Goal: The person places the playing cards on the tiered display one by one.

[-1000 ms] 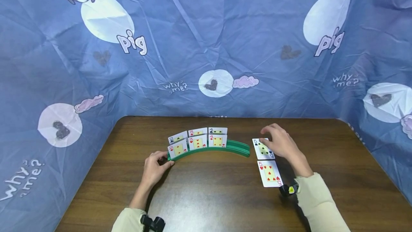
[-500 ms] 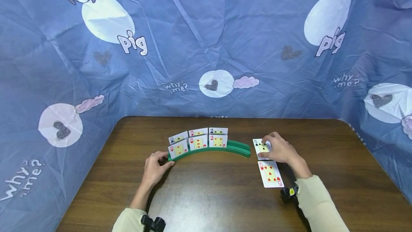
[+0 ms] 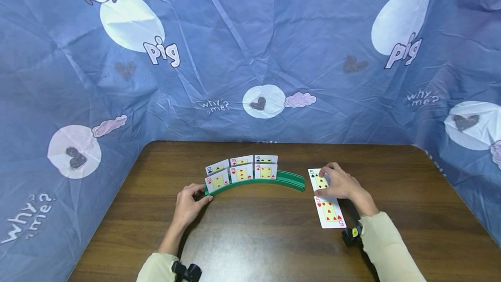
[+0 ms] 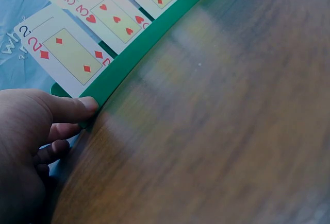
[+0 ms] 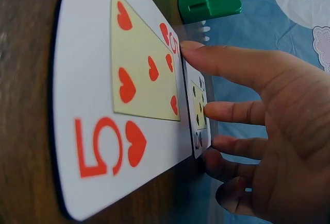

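My left hand (image 3: 187,206) pinches the left end of a green curved card holder (image 3: 290,180), thumb in front. In it stand playing cards in two rows: the two of diamonds (image 3: 217,181), three of hearts (image 3: 241,172) and four of diamonds (image 3: 265,171) in front, with a two, a three and a four behind. Over the five of spades (image 3: 318,181), flat on the table, rests my right hand (image 3: 344,185). In the right wrist view its thumb is by the card's near edge and a fingertip touches its face. The five of hearts (image 5: 93,44) lies just nearer me.
The brown wooden table (image 3: 254,238) ends against a blue cloth backdrop (image 3: 219,55) printed with pigs and hearts. The holder's right end holds no cards. A small camera is strapped to each wrist.
My right hand has come down and toward me onto the five of spades, its thumb now at the near edge. The left hand keeps its place on the card holder.
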`<state>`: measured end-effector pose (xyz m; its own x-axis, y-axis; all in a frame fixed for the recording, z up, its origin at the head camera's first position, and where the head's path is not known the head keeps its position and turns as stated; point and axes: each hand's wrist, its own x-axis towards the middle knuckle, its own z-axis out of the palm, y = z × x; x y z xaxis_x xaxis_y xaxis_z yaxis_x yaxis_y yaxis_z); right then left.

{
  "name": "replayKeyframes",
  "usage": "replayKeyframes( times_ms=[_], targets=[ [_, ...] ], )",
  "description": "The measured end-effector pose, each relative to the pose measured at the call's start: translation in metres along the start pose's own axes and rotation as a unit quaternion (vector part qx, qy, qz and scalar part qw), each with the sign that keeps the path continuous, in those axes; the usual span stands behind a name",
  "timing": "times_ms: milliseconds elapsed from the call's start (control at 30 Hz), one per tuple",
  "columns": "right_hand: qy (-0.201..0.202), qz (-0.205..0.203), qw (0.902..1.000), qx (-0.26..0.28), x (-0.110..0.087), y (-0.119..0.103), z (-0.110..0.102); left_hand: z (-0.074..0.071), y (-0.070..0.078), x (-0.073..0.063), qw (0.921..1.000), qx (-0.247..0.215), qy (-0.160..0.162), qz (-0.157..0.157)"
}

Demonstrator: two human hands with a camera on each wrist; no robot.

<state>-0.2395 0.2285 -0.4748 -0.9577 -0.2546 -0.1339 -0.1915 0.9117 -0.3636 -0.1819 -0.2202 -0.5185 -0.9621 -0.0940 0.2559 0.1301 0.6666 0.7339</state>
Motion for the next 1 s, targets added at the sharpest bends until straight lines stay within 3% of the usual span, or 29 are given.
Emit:
replayKeyframes(
  times_ms=[467,1000],
  targets=[
    [-0.001,0.006,0.9999,-0.009,0.0037,-0.0014,-0.0014,0.0008,-0.0007,0.0002,1.0,0.003,0.001,-0.004],
    [0.041,0.016,0.999,0.006,0.0065,0.0012,0.0036,0.0004,-0.0015,0.001,1.0,0.004,0.0,-0.005]
  ],
)
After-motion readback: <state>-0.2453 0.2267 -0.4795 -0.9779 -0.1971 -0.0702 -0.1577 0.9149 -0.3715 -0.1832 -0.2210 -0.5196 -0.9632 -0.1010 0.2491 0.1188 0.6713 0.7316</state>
